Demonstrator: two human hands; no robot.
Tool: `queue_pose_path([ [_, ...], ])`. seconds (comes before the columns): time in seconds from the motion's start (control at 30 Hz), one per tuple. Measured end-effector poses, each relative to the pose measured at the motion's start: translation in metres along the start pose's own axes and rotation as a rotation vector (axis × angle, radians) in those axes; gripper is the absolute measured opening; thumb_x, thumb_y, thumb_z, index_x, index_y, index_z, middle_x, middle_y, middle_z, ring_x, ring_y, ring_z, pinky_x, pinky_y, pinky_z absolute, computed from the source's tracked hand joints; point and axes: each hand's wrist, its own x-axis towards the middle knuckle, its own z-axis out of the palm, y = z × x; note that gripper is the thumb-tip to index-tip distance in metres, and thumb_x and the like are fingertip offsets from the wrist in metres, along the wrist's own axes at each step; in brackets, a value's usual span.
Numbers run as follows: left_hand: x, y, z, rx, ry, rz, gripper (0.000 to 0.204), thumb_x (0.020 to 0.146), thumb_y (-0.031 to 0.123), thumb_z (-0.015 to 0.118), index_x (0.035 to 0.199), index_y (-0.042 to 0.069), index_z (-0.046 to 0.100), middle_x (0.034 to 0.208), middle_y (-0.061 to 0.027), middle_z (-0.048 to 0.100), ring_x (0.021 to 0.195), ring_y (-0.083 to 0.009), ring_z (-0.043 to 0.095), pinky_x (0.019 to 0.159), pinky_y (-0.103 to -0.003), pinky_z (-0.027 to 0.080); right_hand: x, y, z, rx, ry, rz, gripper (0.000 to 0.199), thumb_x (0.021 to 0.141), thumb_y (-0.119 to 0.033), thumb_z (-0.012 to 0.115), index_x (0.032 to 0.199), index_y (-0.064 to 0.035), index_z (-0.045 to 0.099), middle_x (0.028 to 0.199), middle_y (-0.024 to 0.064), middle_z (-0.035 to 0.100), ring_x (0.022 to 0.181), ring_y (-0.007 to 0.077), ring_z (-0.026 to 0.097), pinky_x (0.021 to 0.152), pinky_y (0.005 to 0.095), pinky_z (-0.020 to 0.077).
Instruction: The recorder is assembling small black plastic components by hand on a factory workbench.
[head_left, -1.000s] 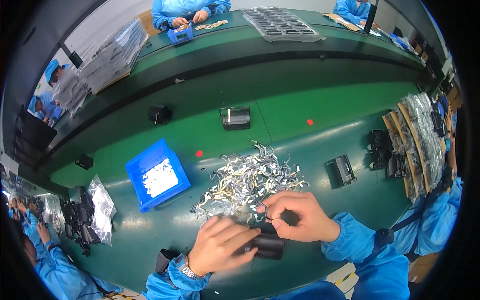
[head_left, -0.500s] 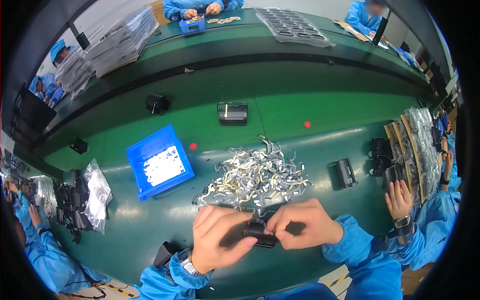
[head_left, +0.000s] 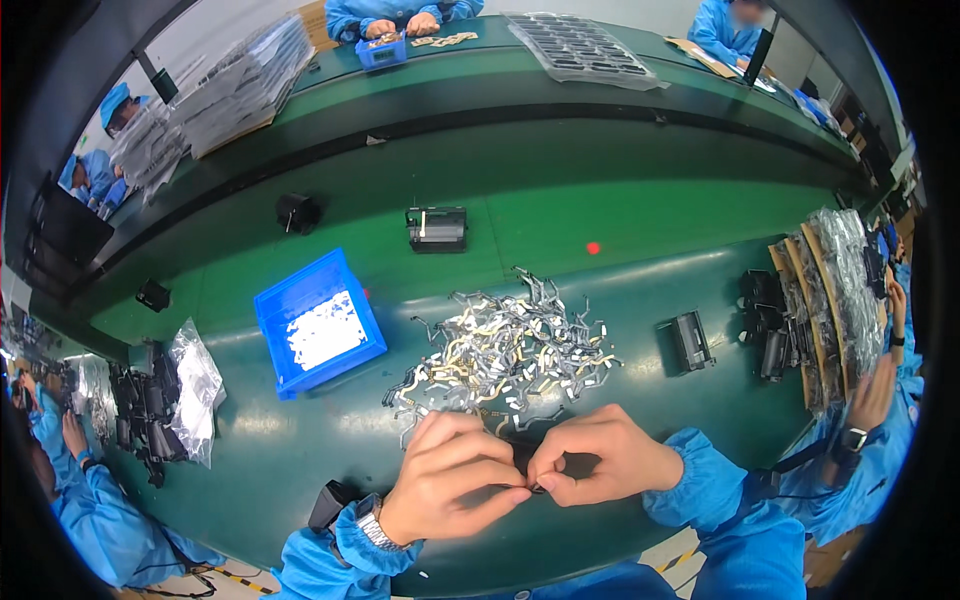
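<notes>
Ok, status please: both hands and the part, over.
Left hand and right hand pinch a small black part together. Pile of metal clips just behind. Nothing blocking.

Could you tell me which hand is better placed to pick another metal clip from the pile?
Probably the right hand: it sits just below the pile of metal clips, nearer its front edge. The left hand lies lower, curled over the small dark part both pinch.

Both hands' fingertips (head_left: 520,487) now pinched together.
</notes>
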Motion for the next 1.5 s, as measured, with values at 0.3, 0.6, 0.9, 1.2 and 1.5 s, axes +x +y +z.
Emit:
queue_pose_path([
  [0.3,0.005,0.005,-0.007,-0.042,-0.043,-0.048,0.016,0.073,0.016,0.090,0.085,0.019,0.079,0.097,0.0065,0.071,0.099,-0.0225,0.058,0.084,-0.036,0.041,0.001,-0.002,0.003,0.035,0.028,0.080,0.007,0.092,-0.008,0.075,0.097,-0.0044,0.071,0.082,0.0031,0.071,0.070,0.0145,0.067,0.067,0.0291,0.0549],
  [0.6,0.004,0.000,-0.011,-0.018,-0.029,-0.051,0.017,0.074,0.013,0.089,0.087,0.016,0.079,0.099,0.0041,0.073,0.099,-0.0232,0.060,0.087,-0.037,0.041,0.000,0.006,-0.003,0.379,0.027,0.065,0.011,0.099,-0.006,0.074,0.108,0.0005,0.073,0.093,0.0045,0.075,0.081,0.0108,0.068,0.075,0.0290,0.0561],
  [0.9,0.005,-0.013,-0.023,0.060,-0.075,-0.094,0.020,0.078,0.022,0.088,0.094,0.013,0.081,0.098,-0.0011,0.076,0.097,-0.0259,0.058,0.091,-0.041,0.043,0.003,0.012,-0.014,0.075,0.091,0.103,0.013,0.099,-0.012,0.075,0.107,-0.0020,0.074,0.097,0.0066,0.076,0.075,0.0131,0.066,0.069,0.0279,0.0536],
  [1.2,0.005,0.009,-0.010,0.396,-0.156,0.081,0.033,0.067,0.022,0.084,0.100,0.022,0.077,0.117,0.0040,0.066,0.111,-0.0230,0.056,0.091,-0.045,0.038,0.004,0.011,-0.013,0.020,0.122,0.073,0.013,0.100,-0.016,0.071,0.105,-0.0049,0.077,0.094,0.0061,0.075,0.077,0.0151,0.065,0.067,0.0297,0.0498],
  [1.5,0.011,0.019,0.005,0.638,-0.251,0.076,0.019,0.072,0.021,0.083,0.091,0.023,0.078,0.118,0.0028,0.062,0.116,-0.0257,0.050,0.096,-0.048,0.035,0.004,0.015,-0.015,0.005,0.104,0.077,0.017,0.103,-0.019,0.067,0.106,-0.0044,0.077,0.095,0.0070,0.074,0.078,0.0179,0.066,0.068,0.0306,0.0503],
])
